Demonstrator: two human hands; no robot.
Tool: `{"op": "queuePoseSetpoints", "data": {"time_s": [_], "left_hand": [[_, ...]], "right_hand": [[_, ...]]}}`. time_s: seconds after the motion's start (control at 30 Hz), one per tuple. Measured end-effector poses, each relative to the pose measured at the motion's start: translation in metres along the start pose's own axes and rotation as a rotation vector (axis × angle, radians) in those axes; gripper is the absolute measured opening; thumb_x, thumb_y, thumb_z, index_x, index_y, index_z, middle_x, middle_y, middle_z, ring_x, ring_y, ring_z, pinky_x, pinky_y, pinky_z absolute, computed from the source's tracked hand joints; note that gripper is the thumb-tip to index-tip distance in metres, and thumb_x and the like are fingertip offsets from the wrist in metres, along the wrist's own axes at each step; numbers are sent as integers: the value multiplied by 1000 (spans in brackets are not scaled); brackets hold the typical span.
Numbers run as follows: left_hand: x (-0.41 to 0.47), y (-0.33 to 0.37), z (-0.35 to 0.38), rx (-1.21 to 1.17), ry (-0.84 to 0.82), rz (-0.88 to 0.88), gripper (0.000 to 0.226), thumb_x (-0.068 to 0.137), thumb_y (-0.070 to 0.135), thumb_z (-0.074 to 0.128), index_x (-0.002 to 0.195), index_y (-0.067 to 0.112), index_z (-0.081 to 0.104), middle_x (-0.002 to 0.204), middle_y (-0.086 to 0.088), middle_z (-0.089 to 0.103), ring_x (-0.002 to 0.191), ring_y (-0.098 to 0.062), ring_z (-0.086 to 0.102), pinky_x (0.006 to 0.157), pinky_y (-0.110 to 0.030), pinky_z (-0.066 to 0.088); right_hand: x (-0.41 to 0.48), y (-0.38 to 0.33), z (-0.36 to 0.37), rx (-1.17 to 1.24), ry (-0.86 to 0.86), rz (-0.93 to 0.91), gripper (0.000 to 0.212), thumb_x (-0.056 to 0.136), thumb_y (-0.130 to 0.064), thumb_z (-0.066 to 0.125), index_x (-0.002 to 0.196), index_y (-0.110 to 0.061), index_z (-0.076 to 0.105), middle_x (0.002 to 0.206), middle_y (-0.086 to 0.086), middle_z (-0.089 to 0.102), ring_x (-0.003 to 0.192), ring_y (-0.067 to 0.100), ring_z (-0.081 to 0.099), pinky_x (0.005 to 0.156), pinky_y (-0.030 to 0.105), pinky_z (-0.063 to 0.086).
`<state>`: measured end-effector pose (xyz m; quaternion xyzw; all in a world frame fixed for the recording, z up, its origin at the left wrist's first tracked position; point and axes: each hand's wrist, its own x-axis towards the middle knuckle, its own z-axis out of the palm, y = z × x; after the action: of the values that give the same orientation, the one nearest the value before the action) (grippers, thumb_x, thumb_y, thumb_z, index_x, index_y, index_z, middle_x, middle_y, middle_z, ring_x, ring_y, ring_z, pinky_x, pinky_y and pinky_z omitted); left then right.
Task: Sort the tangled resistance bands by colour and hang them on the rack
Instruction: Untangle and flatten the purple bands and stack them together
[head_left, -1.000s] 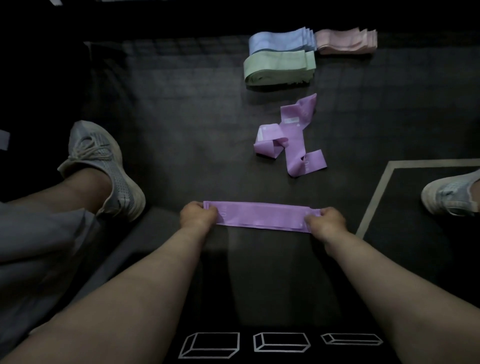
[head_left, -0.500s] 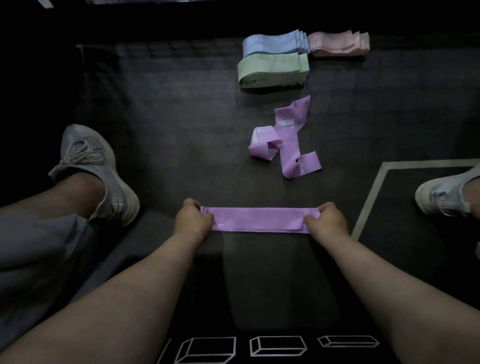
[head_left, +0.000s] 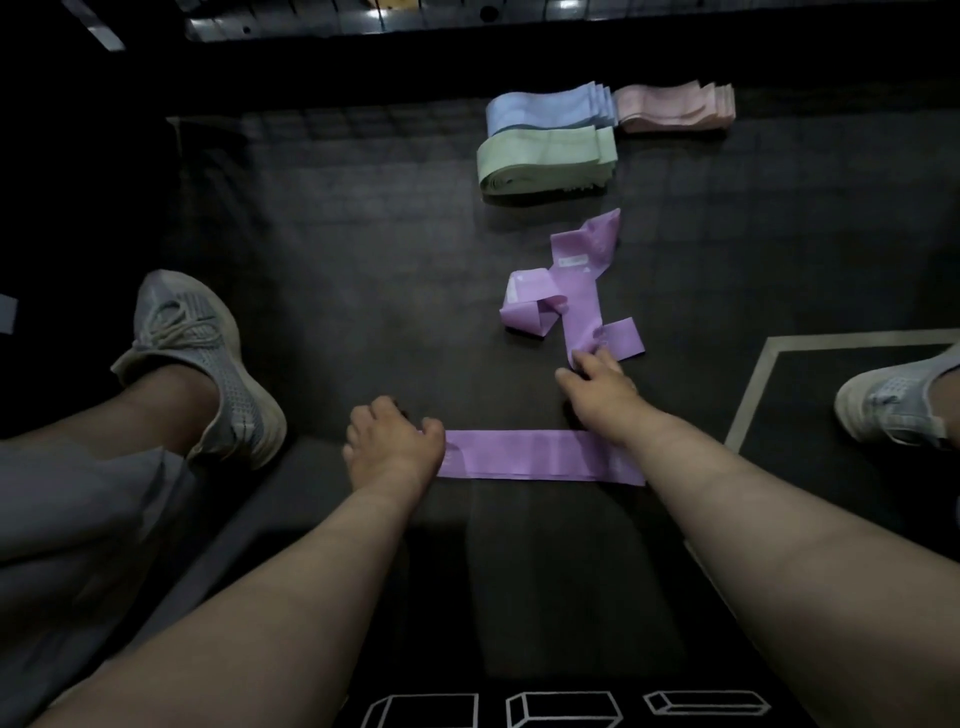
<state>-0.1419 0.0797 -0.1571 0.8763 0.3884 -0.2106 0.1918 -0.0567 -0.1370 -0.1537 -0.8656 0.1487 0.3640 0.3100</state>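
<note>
**Item 1:** flat purple band (head_left: 540, 457), laid crosswise on the dark floor mat (head_left: 337, 234), close to the person. The left hand (head_left: 395, 447) has its fingers curled over the band's left end and holds it. The right end lies loose, partly hidden by the right forearm.

**Item 2:** tangled purple bands (head_left: 566, 291), just beyond, mid-mat. The right hand (head_left: 602, 387) touches the tangle's near end with its fingertips. I cannot tell whether they pinch it.

**Handling, as I judge it:** take one loose end only, draw it slowly so the twist unwinds, then lay it flat on item 1.

**Item 3:** sorted stacks, far side. Blue stack (head_left: 550, 106), green stack (head_left: 545, 156) just nearer, pink stack (head_left: 675, 106) to the right.

**Containers:** none in sight. I cannot make out a rack.
</note>
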Motion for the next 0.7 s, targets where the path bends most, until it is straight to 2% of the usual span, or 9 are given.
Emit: {"op": "queuePoseSetpoints", "data": {"time_s": [0.07, 0.17, 0.23, 0.33, 0.43, 0.5, 0.57, 0.63, 0.7], "left_hand": [[-2, 9, -6, -7, 8, 8, 57, 88, 44, 59, 137, 16, 49, 140, -13, 44, 129, -32, 46, 108, -42, 35], [-9, 23, -14, -64, 18, 59, 57, 89, 41, 58, 140, 17, 48, 142, -12, 44, 130, -32, 45, 109, -41, 34], [-17, 36, -22, -124, 11, 118, 56, 90, 37, 58, 140, 16, 47, 142, -13, 43, 130, -33, 46, 110, -42, 34], [-30, 59, -42, -240, -41, 177, 52, 92, 33, 57, 140, 16, 47, 143, -13, 42, 128, -34, 49, 111, -43, 37], [-42, 84, -67, -356, -87, 252, 45, 92, 30, 58, 135, 16, 53, 138, -12, 47, 122, -32, 54, 108, -43, 43], [-52, 96, -86, -453, -111, 284, 40, 91, 27, 58, 129, 15, 58, 130, -8, 57, 115, -29, 59, 103, -39, 47], [-69, 105, -107, -579, -165, 298, 33, 90, 22, 56, 121, 11, 63, 116, -3, 64, 107, -24, 62, 93, -30, 49], [-89, 111, -126, -752, -250, 318, 23, 87, 19, 55, 102, 10, 69, 99, -3, 67, 93, -22, 62, 78, -30, 47], [-114, 114, -149, -911, -328, 316, 13, 87, 25, 56, 84, 15, 63, 89, -5, 60, 85, -19, 56, 69, -31, 39]], "right_hand": [[3, -5, -5, 195, 72, -13, 53, 102, -31, 52, 151, -15, 42, 161, 4, 33, 146, 25, 33, 120, 34, 25], [-6, -13, -24, 399, 346, -73, 36, 94, -16, 65, 128, -6, 63, 128, 13, 64, 113, 22, 61, 99, 29, 46], [-15, -21, -45, 483, 508, -141, 23, 88, -10, 70, 111, -4, 68, 110, 12, 69, 99, 21, 65, 89, 27, 51], [-32, -41, -81, 543, 592, -244, 9, 86, -6, 69, 95, -6, 66, 94, 6, 67, 89, 19, 65, 82, 26, 52], [-59, -67, -114, 576, 638, -327, 10, 87, -5, 65, 96, -9, 64, 93, 2, 63, 88, 16, 60, 82, 23, 47], [-86, -87, -133, 638, 644, -342, 21, 87, -4, 62, 107, -8, 63, 99, 1, 62, 93, 15, 58, 85, 22, 45], [-117, -106, -149, 724, 572, -356, 31, 87, -1, 60, 118, -10, 60, 102, -1, 61, 94, 13, 58, 88, 25, 48], [-152, -121, -162, 824, 442, -393, 37, 87, 0, 62, 122, -13, 58, 105, -2, 61, 96, 14, 61, 91, 33, 53], [-191, -133, -173, 910, 314, -447, 36, 88, 0, 66, 121, -13, 60, 111, 6, 65, 98, 21, 65, 87, 40, 56]]}}
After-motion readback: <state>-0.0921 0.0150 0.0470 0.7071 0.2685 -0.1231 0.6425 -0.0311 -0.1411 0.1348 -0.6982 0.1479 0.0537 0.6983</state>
